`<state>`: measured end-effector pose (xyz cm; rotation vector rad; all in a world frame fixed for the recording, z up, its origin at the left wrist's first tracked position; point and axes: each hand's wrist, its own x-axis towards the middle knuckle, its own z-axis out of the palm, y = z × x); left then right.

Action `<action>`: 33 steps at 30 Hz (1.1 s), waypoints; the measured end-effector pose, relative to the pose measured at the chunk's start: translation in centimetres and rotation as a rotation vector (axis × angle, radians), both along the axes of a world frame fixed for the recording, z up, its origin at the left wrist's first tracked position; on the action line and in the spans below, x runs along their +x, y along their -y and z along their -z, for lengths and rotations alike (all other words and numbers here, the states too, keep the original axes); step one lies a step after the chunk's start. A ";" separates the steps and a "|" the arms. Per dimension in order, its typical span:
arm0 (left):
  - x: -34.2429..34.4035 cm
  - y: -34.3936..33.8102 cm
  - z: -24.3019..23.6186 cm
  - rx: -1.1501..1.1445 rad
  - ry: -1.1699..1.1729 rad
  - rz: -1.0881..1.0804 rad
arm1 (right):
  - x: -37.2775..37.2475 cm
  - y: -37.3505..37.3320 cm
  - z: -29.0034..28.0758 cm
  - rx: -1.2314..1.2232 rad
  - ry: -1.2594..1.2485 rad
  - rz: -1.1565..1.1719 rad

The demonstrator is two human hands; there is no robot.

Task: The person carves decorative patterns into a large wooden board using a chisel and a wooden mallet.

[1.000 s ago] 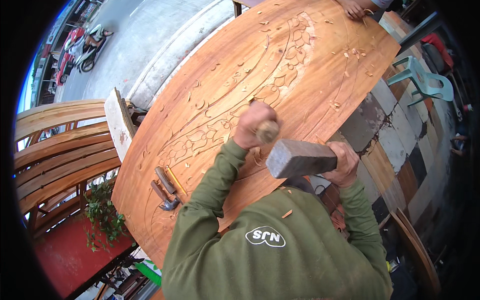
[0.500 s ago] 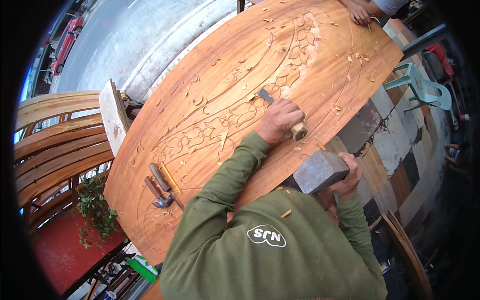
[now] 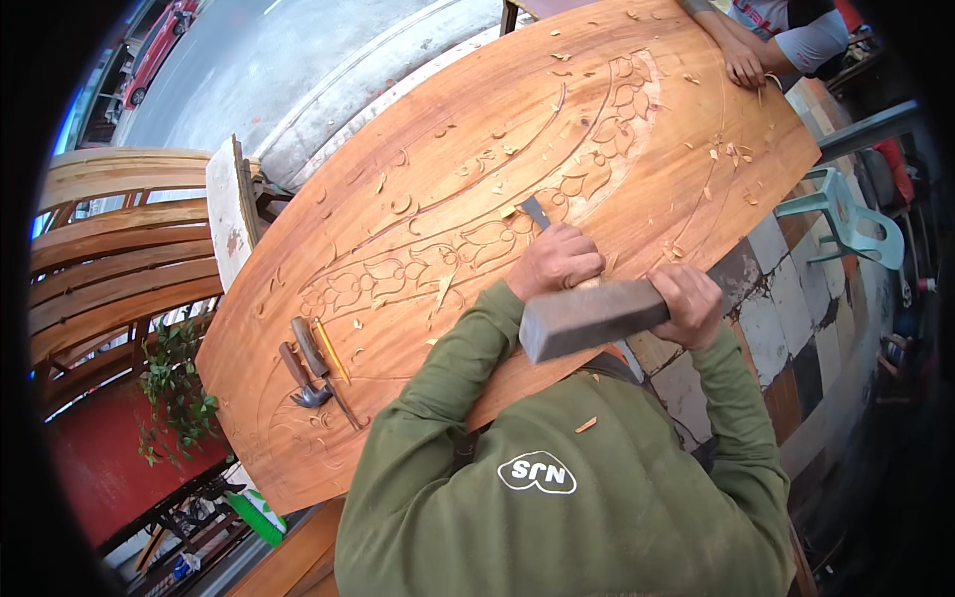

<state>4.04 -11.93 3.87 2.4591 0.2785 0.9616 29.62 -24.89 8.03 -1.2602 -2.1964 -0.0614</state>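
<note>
My left hand [image 3: 559,261] is closed around a chisel, whose dark flat blade [image 3: 535,212] rests against the carved floral band of a large wooden panel [image 3: 686,139]. A pale curl of wood lies at the blade's tip. My right hand [image 3: 688,306] grips a blocky grey-brown mallet [image 3: 587,323], its handle hidden by the fingers. The mallet head is beside my left hand and covers most of the chisel's handle end; whether they touch I cannot tell. Wood shavings are scattered over the panel.
On the panel's left part lie a claw hammer [image 3: 312,396], a wooden-handled tool [image 3: 310,346] and a yellow pencil [image 3: 331,350]. Another person's hand [image 3: 744,66] rests at the far right edge. A pale green plastic chair [image 3: 846,219] stands right; slatted wooden benches [image 3: 124,254] and a plant [image 3: 179,383] are left.
The mallet has swung left and up, from below the chisel's handle end to right beside my left hand. My left hand keeps the chisel at nearly the same spot. The view has shifted slightly.
</note>
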 end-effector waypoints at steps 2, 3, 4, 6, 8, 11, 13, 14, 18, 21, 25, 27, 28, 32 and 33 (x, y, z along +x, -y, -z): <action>0.2 0.3 -0.2 -0.033 0.017 -0.031 | 0.2 0.6 -1.0 0.142 -0.085 -0.108; 0.2 0.3 -0.1 -0.035 0.016 -0.034 | 0.2 0.3 -0.4 0.140 -0.086 -0.112; 0.2 0.3 0.0 -0.034 0.012 -0.033 | 0.0 -0.5 0.6 0.125 -0.063 -0.112; 0.2 0.6 0.1 -0.036 0.007 -0.025 | 0.4 -2.0 1.5 0.009 0.017 -0.134; -0.2 0.5 0.2 -0.037 0.007 -0.031 | 0.3 -1.7 0.4 0.021 0.014 -0.155; 0.0 0.7 0.6 0.009 -0.023 -0.039 | 0.1 -1.3 -0.2 0.092 -0.060 -0.207; 0.6 0.2 0.2 -0.016 0.006 -0.032 | 0.8 -1.4 2.3 0.241 -0.177 -0.246; 0.5 0.1 0.0 -0.047 0.022 -0.038 | 1.1 -2.0 1.9 0.066 -0.026 -0.155; 0.2 -0.1 -0.4 -0.027 -0.034 -0.067 | 0.4 -2.1 0.4 0.105 -0.064 -0.174; 0.6 -0.4 -1.0 -0.043 -0.045 -0.043 | 0.5 -2.4 0.9 0.070 -0.130 -0.195; 0.3 0.0 -1.7 -0.062 0.040 -0.120 | 0.6 -2.6 0.1 0.036 -0.075 -0.126; 0.3 1.0 -2.1 -0.024 0.118 -0.202 | 1.0 -1.7 0.0 0.041 -0.102 -0.103; 0.5 1.1 -2.3 0.005 0.093 -0.155 | 1.2 -1.2 0.0 0.063 -0.164 -0.071; 2.5 0.1 -1.8 -0.002 -0.004 -0.040 | 2.0 0.1 0.5 0.084 -0.252 -0.017; 2.7 -0.2 -1.5 -0.002 -0.005 -0.043 | 2.0 0.4 0.5 0.086 -0.270 0.006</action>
